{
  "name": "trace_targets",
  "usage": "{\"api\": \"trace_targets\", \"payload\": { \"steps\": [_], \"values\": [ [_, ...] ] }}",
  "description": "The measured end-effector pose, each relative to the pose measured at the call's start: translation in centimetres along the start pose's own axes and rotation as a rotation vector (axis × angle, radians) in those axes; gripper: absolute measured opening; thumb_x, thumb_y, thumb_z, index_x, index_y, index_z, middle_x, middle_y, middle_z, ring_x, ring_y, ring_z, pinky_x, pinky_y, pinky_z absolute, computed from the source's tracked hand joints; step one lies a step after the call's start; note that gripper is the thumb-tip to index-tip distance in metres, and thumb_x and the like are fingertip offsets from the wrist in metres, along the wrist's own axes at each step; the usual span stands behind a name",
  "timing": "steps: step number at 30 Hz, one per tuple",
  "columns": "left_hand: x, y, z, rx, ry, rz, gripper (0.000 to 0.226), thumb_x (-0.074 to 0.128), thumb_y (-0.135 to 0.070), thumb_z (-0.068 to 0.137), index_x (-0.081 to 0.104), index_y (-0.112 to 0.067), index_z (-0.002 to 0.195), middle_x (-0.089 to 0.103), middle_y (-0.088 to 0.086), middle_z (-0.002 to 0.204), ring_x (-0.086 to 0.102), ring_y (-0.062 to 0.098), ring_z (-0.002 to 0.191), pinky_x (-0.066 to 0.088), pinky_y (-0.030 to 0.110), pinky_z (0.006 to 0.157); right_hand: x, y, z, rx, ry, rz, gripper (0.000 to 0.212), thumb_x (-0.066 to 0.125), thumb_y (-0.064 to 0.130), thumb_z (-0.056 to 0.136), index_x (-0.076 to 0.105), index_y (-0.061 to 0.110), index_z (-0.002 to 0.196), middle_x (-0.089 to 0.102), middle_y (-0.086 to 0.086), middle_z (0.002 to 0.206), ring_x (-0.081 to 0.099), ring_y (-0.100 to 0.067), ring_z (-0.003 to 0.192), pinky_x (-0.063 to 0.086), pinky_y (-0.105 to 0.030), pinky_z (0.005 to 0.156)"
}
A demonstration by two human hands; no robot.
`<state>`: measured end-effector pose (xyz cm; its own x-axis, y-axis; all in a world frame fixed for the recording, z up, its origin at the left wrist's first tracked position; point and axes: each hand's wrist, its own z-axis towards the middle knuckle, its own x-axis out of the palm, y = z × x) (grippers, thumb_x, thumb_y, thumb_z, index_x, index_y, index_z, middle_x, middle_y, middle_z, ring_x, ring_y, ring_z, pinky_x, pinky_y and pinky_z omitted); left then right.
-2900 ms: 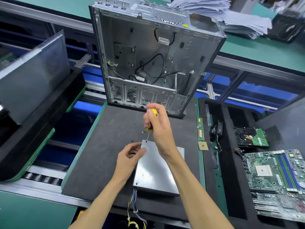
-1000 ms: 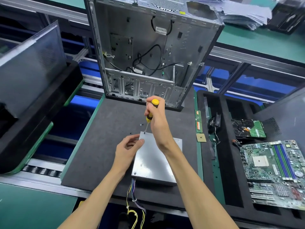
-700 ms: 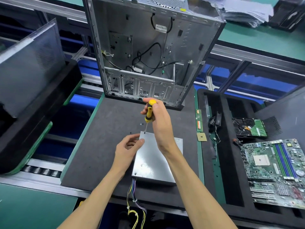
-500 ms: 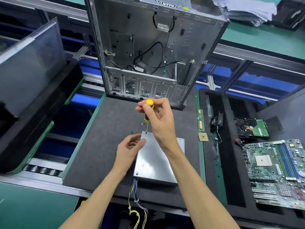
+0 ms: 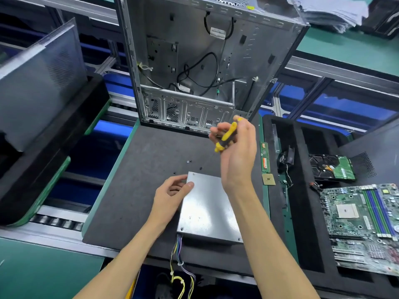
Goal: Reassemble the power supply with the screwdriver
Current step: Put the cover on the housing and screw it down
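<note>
Screws are going into the power supply (image 5: 207, 209) lid at frame centre: my left hand (image 5: 171, 192) is gripping its upper-left corner while my right hand (image 5: 236, 152) is clenching the screwdriver (image 5: 226, 135) above. Next I'm judging I need a loose screw (image 5: 189, 161) from the bench (image 5: 138, 180); the computer case (image 5: 207, 61) is standing close behind.

Single head view, steeply down, close above bench (image 5: 151, 190)
</note>
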<state>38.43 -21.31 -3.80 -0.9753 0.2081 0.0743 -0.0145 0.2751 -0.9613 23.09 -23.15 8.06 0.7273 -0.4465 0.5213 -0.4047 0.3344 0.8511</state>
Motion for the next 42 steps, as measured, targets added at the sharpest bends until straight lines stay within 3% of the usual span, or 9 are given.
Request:
{"api": "trace_targets", "payload": {
  "steps": [4, 7, 9, 12, 14, 17, 25, 37, 42],
  "values": [
    [-0.5, -0.2, 0.4, 0.006, 0.047, 0.087, 0.019, 0.076, -0.035, 0.089, 0.075, -0.032, 0.108, 0.075, -0.004, 0.105, 0.068, 0.011, 0.096, 0.053, 0.018, 0.083, -1.7, -0.4, 1.0, 0.223, -0.106, 0.273, 0.030, 0.036, 0.038, 0.110, 0.056, 0.015, 0.108, 0.041, 0.002, 0.066, 0.035, -0.011, 0.052, 0.034, -0.022, 0.049],
    [-0.8, -0.8, 1.6, 0.037, 0.051, 0.201, 0.014, 0.062, -0.035, 0.099, 0.075, -0.028, 0.101, 0.076, -0.008, 0.093, 0.070, 0.010, 0.090, 0.055, 0.027, 0.085, -3.2, -2.0, 0.9, 0.395, -0.119, 0.507, 0.030, 0.038, 0.038, 0.107, 0.056, 0.016, 0.098, 0.027, 0.005, 0.061, 0.018, -0.009, 0.050, 0.019, -0.020, 0.043],
    [-1.2, -1.2, 2.9, 0.085, 0.008, 0.306, 0.014, 0.060, -0.025, 0.101, 0.074, -0.024, 0.098, 0.076, -0.008, 0.085, 0.071, 0.010, 0.084, 0.055, 0.030, 0.083, -4.3, -3.1, 0.7, 0.478, -0.110, 0.645, 0.032, 0.044, 0.041, 0.105, 0.058, 0.014, 0.095, 0.027, 0.005, 0.061, 0.016, -0.009, 0.051, 0.017, -0.020, 0.042],
    [-1.7, -1.8, 5.1, 0.190, -0.063, 0.518, 0.017, 0.065, -0.010, 0.094, 0.073, -0.025, 0.096, 0.072, -0.008, 0.081, 0.065, 0.003, 0.073, 0.052, 0.017, 0.073, -5.6, -4.1, 0.5, 0.560, -0.091, 0.771, 0.033, 0.051, 0.044, 0.102, 0.061, 0.014, 0.092, 0.028, 0.006, 0.060, 0.018, -0.009, 0.050, 0.016, -0.020, 0.042],
    [-1.7, -2.1, 6.5, 0.222, -0.065, 0.621, 0.017, 0.066, -0.010, 0.091, 0.073, -0.024, 0.097, 0.070, -0.006, 0.082, 0.062, 0.006, 0.072, 0.053, 0.022, 0.075, -6.0, -4.4, 0.5, 0.588, -0.067, 0.794, 0.031, 0.053, 0.043, 0.101, 0.061, 0.015, 0.092, 0.029, 0.006, 0.059, 0.019, -0.008, 0.048, 0.016, -0.020, 0.041],
    [-0.9, -2.5, 8.6, 0.274, -0.011, 0.761, 0.014, 0.069, -0.013, 0.089, 0.073, -0.021, 0.099, 0.067, -0.004, 0.089, 0.060, 0.014, 0.077, 0.054, 0.036, 0.082, -6.1, -4.4, 0.5, 0.606, -0.057, 0.791, 0.029, 0.054, 0.042, 0.101, 0.061, 0.015, 0.091, 0.030, 0.006, 0.058, 0.022, -0.009, 0.046, 0.018, -0.021, 0.039],
    [1.1, -2.2, 11.7, 0.350, 0.126, 1.054, 0.017, 0.072, -0.025, 0.089, 0.073, -0.023, 0.106, 0.058, -0.003, 0.097, 0.054, 0.019, 0.100, 0.046, 0.033, 0.082, -6.2, -4.3, 0.7, 0.621, -0.080, 0.783, 0.031, 0.054, 0.040, 0.099, 0.060, 0.013, 0.085, 0.030, 0.005, 0.055, 0.019, -0.008, 0.044, 0.015, -0.021, 0.039],
    [1.2, -1.6, 12.6, 0.376, 0.104, 0.967, 0.007, 0.071, -0.016, 0.091, 0.075, -0.019, 0.086, 0.064, -0.002, 0.094, 0.051, 0.017, 0.100, 0.037, 0.022, 0.082, -6.3, -4.6, 0.9, 0.612, -0.052, 0.789, 0.032, 0.053, 0.040, 0.100, 0.058, 0.013, 0.084, 0.029, 0.005, 0.056, 0.025, -0.009, 0.043, 0.019, -0.022, 0.037],
    [1.1, -5.0, 10.8, 0.258, -0.034, 0.535, 0.016, 0.075, -0.013, 0.087, 0.070, -0.025, 0.077, 0.070, -0.013, 0.076, 0.062, -0.004, 0.068, 0.044, 0.006, 0.066, -6.4, -4.8, 0.8, 0.598, -0.040, 0.800, 0.035, 0.053, 0.043, 0.100, 0.057, 0.013, 0.082, 0.029, 0.005, 0.055, 0.026, -0.009, 0.043, 0.019, -0.022, 0.038]
  ]
}}
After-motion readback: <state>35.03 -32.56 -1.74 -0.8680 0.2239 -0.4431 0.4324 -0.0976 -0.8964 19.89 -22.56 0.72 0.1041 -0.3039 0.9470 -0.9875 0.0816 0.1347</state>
